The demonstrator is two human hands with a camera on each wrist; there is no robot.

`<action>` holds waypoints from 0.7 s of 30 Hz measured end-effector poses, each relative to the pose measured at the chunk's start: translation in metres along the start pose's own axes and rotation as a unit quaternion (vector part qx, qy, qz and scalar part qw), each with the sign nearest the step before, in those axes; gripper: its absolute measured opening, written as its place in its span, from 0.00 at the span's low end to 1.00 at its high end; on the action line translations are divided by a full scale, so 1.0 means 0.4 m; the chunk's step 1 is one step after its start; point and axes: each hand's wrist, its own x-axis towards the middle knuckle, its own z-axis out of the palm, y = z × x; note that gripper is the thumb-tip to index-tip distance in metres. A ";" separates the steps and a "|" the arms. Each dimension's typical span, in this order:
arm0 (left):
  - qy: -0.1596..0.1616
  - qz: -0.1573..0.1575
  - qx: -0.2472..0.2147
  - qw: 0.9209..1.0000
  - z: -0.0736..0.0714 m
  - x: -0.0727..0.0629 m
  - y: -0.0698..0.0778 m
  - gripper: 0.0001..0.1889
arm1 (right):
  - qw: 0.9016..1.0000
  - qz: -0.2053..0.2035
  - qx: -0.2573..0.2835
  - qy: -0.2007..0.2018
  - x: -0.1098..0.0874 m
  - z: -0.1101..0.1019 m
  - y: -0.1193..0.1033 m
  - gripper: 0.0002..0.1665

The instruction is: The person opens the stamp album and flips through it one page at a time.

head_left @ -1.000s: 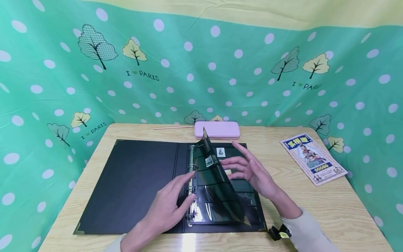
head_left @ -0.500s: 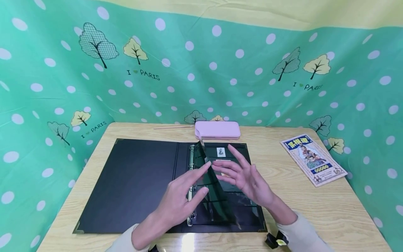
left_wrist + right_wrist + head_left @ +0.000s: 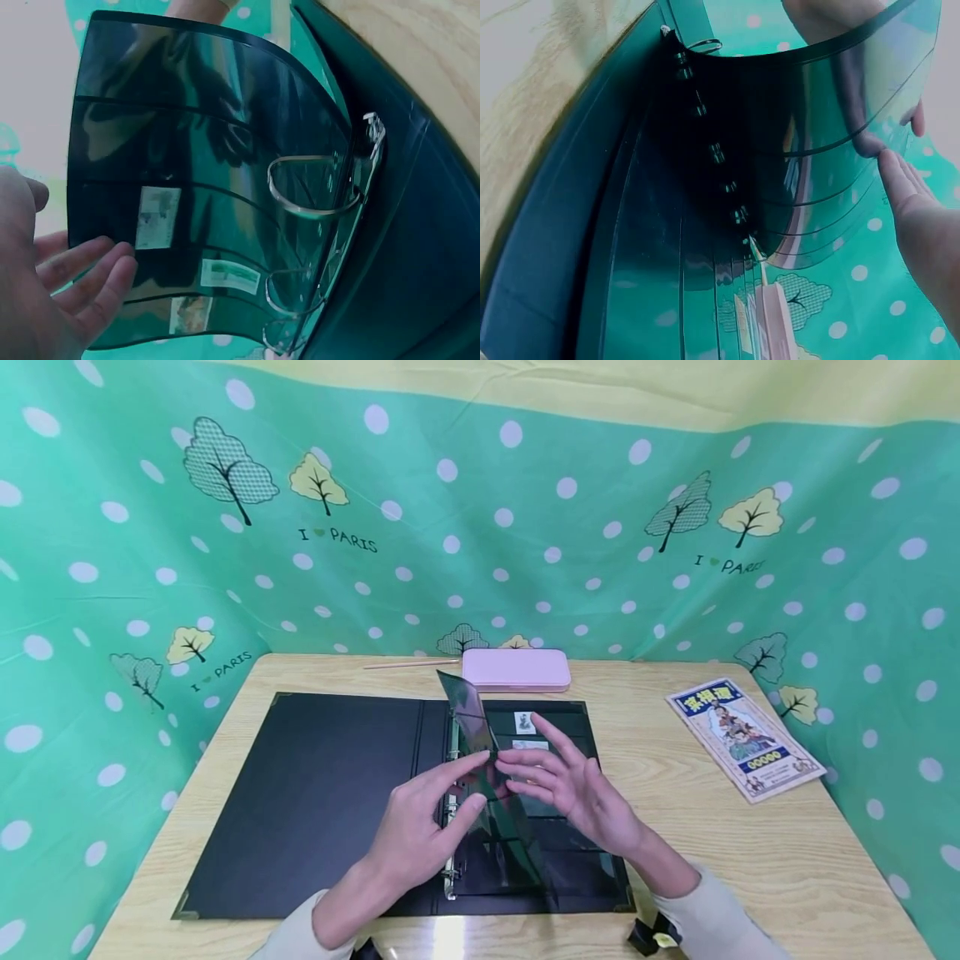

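A black ring binder [image 3: 330, 802] of stamps lies spread on the table, and one dark pocket page [image 3: 467, 703] stands raised and curved from its metal rings [image 3: 315, 208]. Several pockets cross that page; a pale stamp [image 3: 159, 217], a green stamp [image 3: 231, 275] and a brownish stamp [image 3: 190, 313] sit in them. Fingers extended, my left hand [image 3: 423, 818] touches the page's left face near its free edge. My right hand [image 3: 581, 789] has its fingertips against the opposite face, fingers fairly straight. Underneath, another page shows a small white stamp [image 3: 524, 722].
Behind the binder is a pink pencil case [image 3: 516, 670], with a thin pink stick [image 3: 411, 664] left of it. A colourful printed booklet [image 3: 746, 739] lies at the table's right. Polka-dot green cloth [image 3: 420, 527] hangs at the back and sides.
The raised page has swung leftward and stands more upright. My left hand has moved right, from beside the rings onto the page; my right hand has followed the page slightly left.
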 end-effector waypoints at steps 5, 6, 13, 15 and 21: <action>0.034 -0.018 -0.014 0.999 -0.009 -0.001 -0.008 0.23 | 1.000 -0.010 -0.015 0.005 -0.001 -0.003 0.004 0.43; 0.039 -0.026 -0.016 0.999 -0.012 -0.002 -0.009 0.23 | 1.000 -0.010 -0.017 0.007 -0.001 -0.004 0.004 0.43; 0.070 -0.062 -0.022 0.995 -0.039 0.003 -0.015 0.20 | 0.997 -0.013 -0.068 0.028 -0.003 -0.023 0.005 0.42; 0.080 -0.066 -0.024 0.994 -0.053 0.008 -0.018 0.20 | 0.995 -0.019 -0.088 0.036 -0.004 -0.030 0.002 0.41; 0.098 -0.098 -0.024 0.990 -0.104 0.025 -0.031 0.19 | 0.987 -0.029 -0.134 0.078 -0.005 -0.058 -0.014 0.38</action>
